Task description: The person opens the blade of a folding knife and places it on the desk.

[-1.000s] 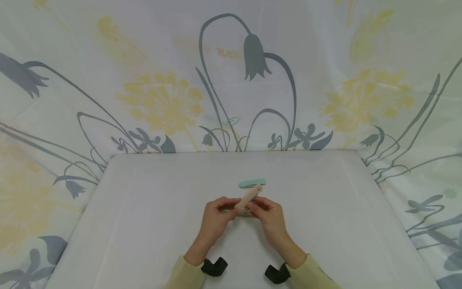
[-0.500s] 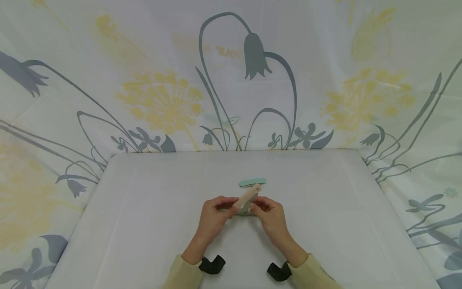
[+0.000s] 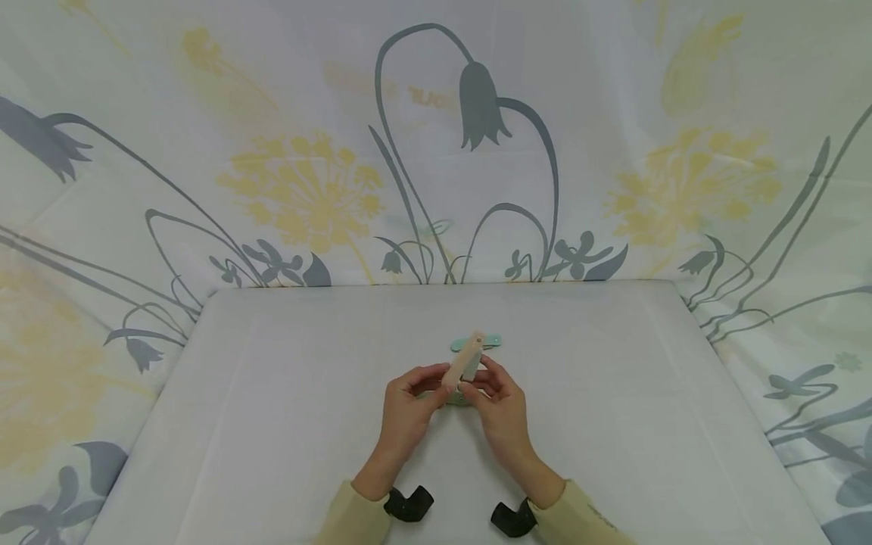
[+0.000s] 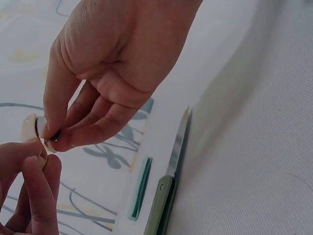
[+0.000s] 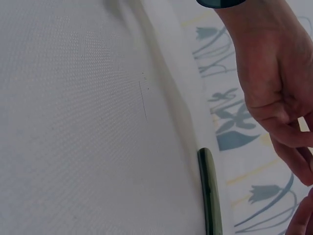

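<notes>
Above the table, both hands hold a beige-handled folding knife [image 3: 462,362], tilted up and away, with its pale blade [image 3: 471,368] partly out on the right side. My left hand [image 3: 406,409] pinches the handle's lower end between thumb and fingers. At the blade side, the right hand [image 3: 502,412] has its thumb and fingers round the knife. Below them lies a green-handled knife [image 4: 160,203], blade out, mostly hidden by the hands in the head view. The right wrist view shows its green handle [image 5: 211,193].
Just behind the hands a folded teal knife [image 3: 492,341] lies on the white-covered table [image 3: 286,393], partly covered by the beige knife in the head view. A flower-printed cloth [image 3: 593,91] hangs behind and around the table.
The beige knife has risen and tipped more upright, overlapping the teal one. My right hand has shifted left, its fingers higher, and more of the pale blade shows.
</notes>
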`<control>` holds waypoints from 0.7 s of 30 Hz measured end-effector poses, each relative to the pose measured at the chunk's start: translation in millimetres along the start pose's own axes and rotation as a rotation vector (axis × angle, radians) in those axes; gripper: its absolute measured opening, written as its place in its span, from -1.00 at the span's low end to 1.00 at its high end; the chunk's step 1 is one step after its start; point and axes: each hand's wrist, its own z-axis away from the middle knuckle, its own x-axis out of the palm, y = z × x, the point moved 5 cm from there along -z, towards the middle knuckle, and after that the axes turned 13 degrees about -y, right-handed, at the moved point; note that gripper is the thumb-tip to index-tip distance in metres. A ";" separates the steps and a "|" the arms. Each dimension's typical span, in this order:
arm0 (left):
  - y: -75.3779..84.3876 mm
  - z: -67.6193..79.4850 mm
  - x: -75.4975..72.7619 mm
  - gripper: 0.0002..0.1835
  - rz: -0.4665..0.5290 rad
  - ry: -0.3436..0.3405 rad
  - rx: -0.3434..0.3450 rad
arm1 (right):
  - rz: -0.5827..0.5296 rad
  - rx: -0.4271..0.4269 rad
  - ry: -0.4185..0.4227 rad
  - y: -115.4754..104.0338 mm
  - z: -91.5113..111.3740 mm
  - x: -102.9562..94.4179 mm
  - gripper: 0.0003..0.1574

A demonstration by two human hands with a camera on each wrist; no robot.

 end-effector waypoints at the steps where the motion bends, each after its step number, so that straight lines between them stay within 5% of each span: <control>1: 0.5 0.2 0.2 -0.68 0.002 -0.002 0.001 | 0.012 -0.006 0.001 -0.1 0.0 0.6 -0.36; 14: -3.6 -1.8 -7.0 -0.68 0.039 0.023 -0.009 | 0.124 -0.053 -0.007 -10.4 1.4 -6.1 -0.30; 21: 0.0 -0.9 -14.0 -0.69 0.000 0.026 0.005 | 0.225 -0.052 0.001 -11.4 1.0 -17.7 -0.48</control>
